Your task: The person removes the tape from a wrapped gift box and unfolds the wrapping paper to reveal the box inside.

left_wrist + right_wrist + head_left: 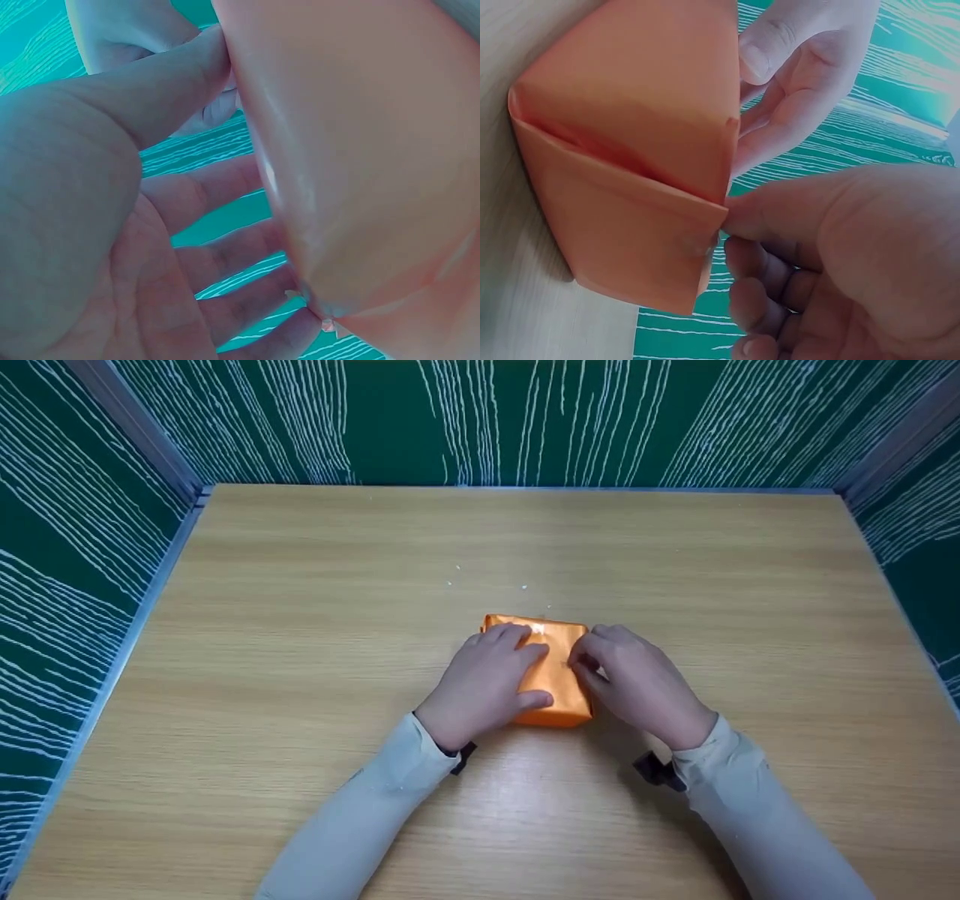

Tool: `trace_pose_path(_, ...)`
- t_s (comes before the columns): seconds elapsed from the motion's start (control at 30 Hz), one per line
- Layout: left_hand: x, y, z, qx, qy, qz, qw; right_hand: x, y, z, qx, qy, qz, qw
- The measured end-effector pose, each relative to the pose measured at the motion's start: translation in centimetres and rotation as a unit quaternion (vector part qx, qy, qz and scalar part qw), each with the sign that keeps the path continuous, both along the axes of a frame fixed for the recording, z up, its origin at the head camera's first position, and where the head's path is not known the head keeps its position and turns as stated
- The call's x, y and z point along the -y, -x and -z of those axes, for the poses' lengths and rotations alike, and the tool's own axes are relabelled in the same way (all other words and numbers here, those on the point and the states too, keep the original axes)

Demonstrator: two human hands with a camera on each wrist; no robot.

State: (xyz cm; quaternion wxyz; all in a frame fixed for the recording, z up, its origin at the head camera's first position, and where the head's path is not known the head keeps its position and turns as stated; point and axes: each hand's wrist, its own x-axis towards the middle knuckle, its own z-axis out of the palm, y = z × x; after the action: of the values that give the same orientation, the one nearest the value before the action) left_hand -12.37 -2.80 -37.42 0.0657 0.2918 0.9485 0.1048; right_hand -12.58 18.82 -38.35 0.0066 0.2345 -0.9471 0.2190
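Note:
An orange-wrapped package (556, 682) lies on the table in the middle of the head view. Spread over its top left side, my left hand (487, 679) rests on it with fingers and thumb fairly straight. My right hand (637, 679) is at the package's right edge, thumb and forefinger pinching the wrapping. In the right wrist view, a folded paper flap (630, 225) stands a little apart from the package's end, its corner between my right thumb and finger. The left wrist view has the package's smooth side (360, 150) close up, with my left fingers along it.
The wood-grain table (315, 600) spreads out around the package. Several small white scraps (524, 586) lie just beyond it. Green panels with white streaks (487, 427) rise along the back and both sides. A dark wrist-worn device (660, 771) sits by my right cuff.

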Motion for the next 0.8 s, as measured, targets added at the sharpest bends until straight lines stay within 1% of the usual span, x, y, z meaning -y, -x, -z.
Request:
trace_pose_path(0.13, -0.12, -0.01, -0.09, 0.003, 0.003, 0.000, 1.0000, -0.13, -0.03, 0.01, -0.008, -0.003, 0.001, 1.000)
trace_pose_path(0.3, -0.21, -0.08, -0.18, 0.011, 0.008, -0.004, 0.9999, -0.13, 0.01, -0.06, -0.004, -0.006, 0.000, 1.000)
trace_pose_path(0.37, -0.18, -0.11, -0.14, 0.010, 0.008, -0.003, 0.9999, -0.05, -0.04, -0.04, 0.005, -0.005, 0.008, 1.000)
trace_pose_path(0.47, -0.18, -0.14, -0.06, 0.014, 0.007, -0.003, 0.9999, 0.03, -0.20, 0.03, 0.031, 0.003, 0.021, 0.999)
trace_pose_path(0.57, -0.15, -0.18, -0.05, 0.016, 0.009, -0.003, 0.9998, 0.17, -0.35, 0.15, 0.053, 0.012, 0.024, 0.998)
trace_pose_path(0.67, -0.13, -0.16, -0.10, 0.010, 0.007, -0.002, 0.9999, 0.31, -0.34, 0.30, 0.049, 0.016, 0.017, 0.999)
trace_pose_path(0.8, -0.10, -0.04, -0.12, 0.004, 0.004, -0.003, 1.0000, 0.44, -0.12, 0.41, 0.025, 0.012, 0.008, 1.000)
